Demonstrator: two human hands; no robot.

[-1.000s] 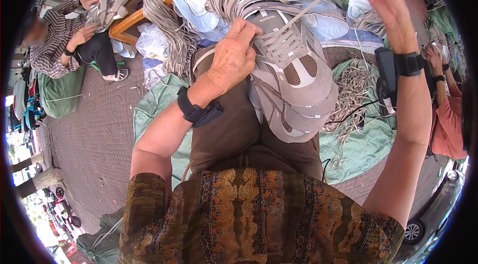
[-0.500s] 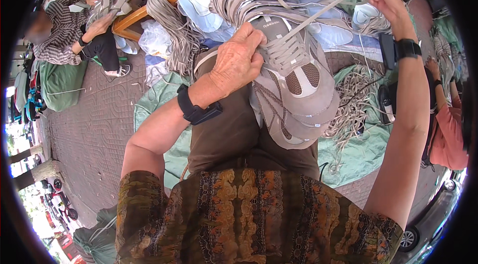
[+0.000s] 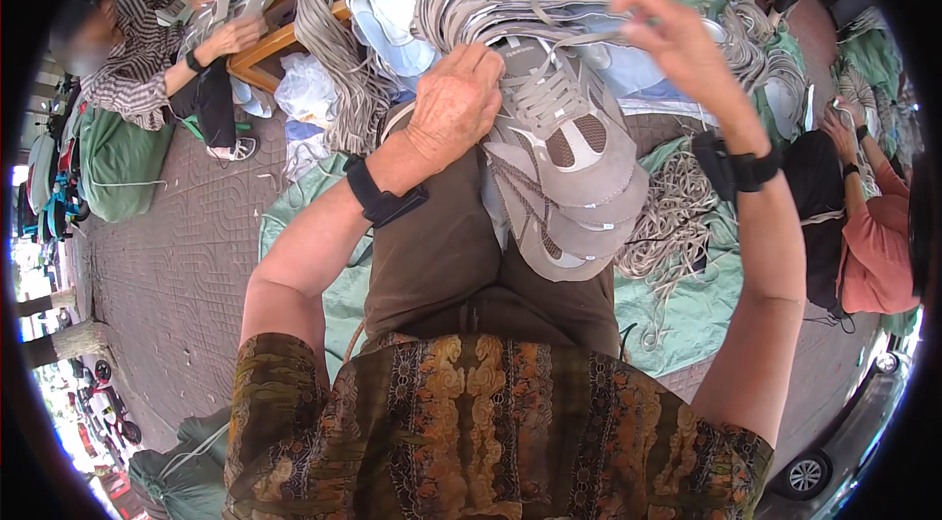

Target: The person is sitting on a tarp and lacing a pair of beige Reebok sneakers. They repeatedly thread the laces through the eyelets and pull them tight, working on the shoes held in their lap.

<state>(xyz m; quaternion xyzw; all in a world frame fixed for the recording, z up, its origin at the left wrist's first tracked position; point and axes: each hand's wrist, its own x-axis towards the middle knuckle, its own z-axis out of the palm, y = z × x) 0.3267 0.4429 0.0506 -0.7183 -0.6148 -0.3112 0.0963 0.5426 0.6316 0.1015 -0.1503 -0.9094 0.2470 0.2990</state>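
Note:
A stack of grey-beige shoe uppers (image 3: 589, 188) with brown mesh toes lies across my lap, the top one laced. At its left edge, beside the tongue, my left hand (image 3: 456, 98) is closed, gripping the upper. A flat grey shoelace (image 3: 589, 37) runs from the top eyelets toward the right. My right hand (image 3: 677, 41), raised beyond the stack and slightly blurred, pinches that lace near its fingertips. The lace's far end is hidden by the hand.
Piled uppers (image 3: 491, 5) stand ahead, beside hanging bundles of laces (image 3: 343, 59). Tangled laces (image 3: 672, 216) lie on the green sheet (image 3: 677, 324) at right. One person (image 3: 137, 49) sits at left holding uppers; another in a coral top (image 3: 878, 260) works at right.
My right hand has come left and inward, and the lace that was stretched long and taut now spans a shorter distance. My left hand and the stack have shifted slightly left.

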